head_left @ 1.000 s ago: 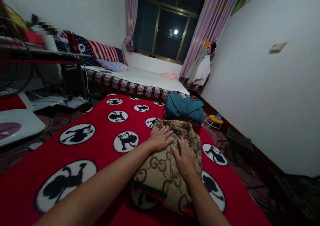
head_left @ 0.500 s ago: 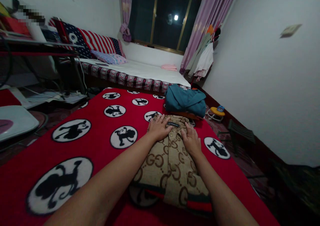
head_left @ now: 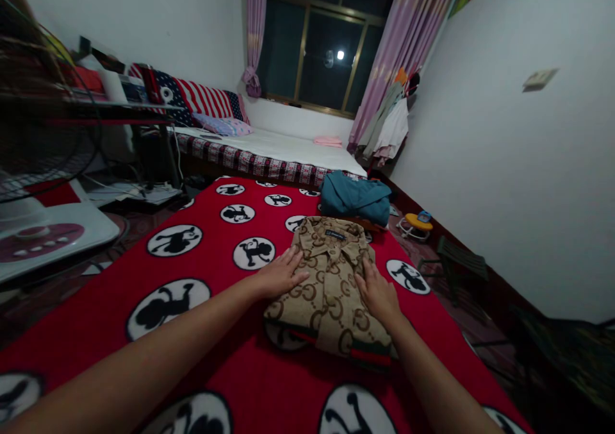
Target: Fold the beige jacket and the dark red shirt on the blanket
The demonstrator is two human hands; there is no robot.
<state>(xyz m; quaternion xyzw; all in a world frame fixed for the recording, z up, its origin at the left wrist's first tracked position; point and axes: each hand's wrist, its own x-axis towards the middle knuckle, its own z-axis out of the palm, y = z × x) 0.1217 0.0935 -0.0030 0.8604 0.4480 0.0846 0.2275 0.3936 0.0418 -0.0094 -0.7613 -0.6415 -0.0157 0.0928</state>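
Observation:
A folded tan shirt (head_left: 331,286) with a brown letter pattern lies collar-away on the red blanket (head_left: 230,350). Its collar and dark neck label show at the far end, and a green-and-red striped band edges the near end. My left hand (head_left: 283,272) rests on the shirt's left side, fingers stretched out. On the right side, my right hand (head_left: 378,290) lies against the edge with its fingers extended. Neither hand grips the cloth. Just beyond the collar sits a folded teal garment (head_left: 355,197).
Behind the blanket stands a bed (head_left: 278,145) with a white top and pillows. A cluttered desk (head_left: 120,107) is at left. To the right are a small yellow stool (head_left: 418,222), a dark folding stool (head_left: 461,258) and hanging clothes (head_left: 391,126).
My left hand has slid from the collar down to the shirt's left side. My right hand has moved a little lower along the right edge. The camera view has shifted.

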